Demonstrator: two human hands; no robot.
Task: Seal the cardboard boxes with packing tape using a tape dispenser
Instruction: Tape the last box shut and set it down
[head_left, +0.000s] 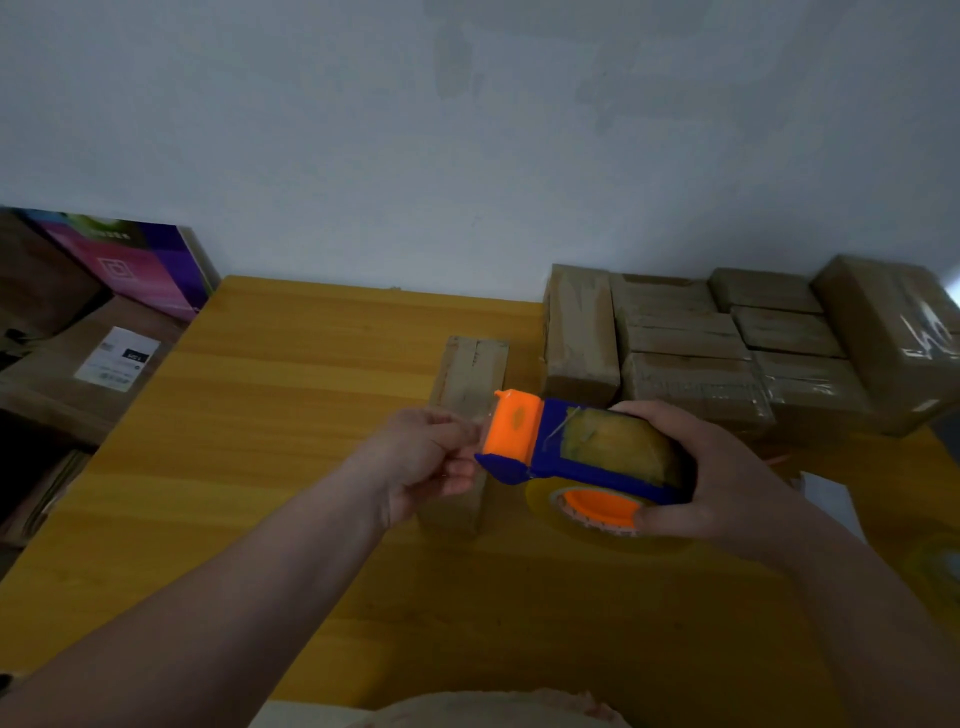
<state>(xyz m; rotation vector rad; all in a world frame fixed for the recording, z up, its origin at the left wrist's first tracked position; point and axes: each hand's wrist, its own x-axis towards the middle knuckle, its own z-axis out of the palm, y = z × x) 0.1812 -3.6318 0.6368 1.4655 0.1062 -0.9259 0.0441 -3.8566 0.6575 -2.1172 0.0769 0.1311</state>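
1. Left hand (431, 457): above the box's near end, fingers apparently pinching the tape end (484, 423).
2. Box (467, 379): on the counter (311, 415), long axis running away from the person.
3. Tape dispenser (571, 447): just right of the box, nose pointing left, crosswise to that axis.
4. Right hand (717, 478): further right, wrapped round the dispenser. It likely needs turning along the box.

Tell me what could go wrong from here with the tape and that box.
1. The left grip pinches only a short tape end at the tape dispenser; it could slip back or fold onto itself.
2. The narrow cardboard box lies unheld on the table, so it may shift when taped.
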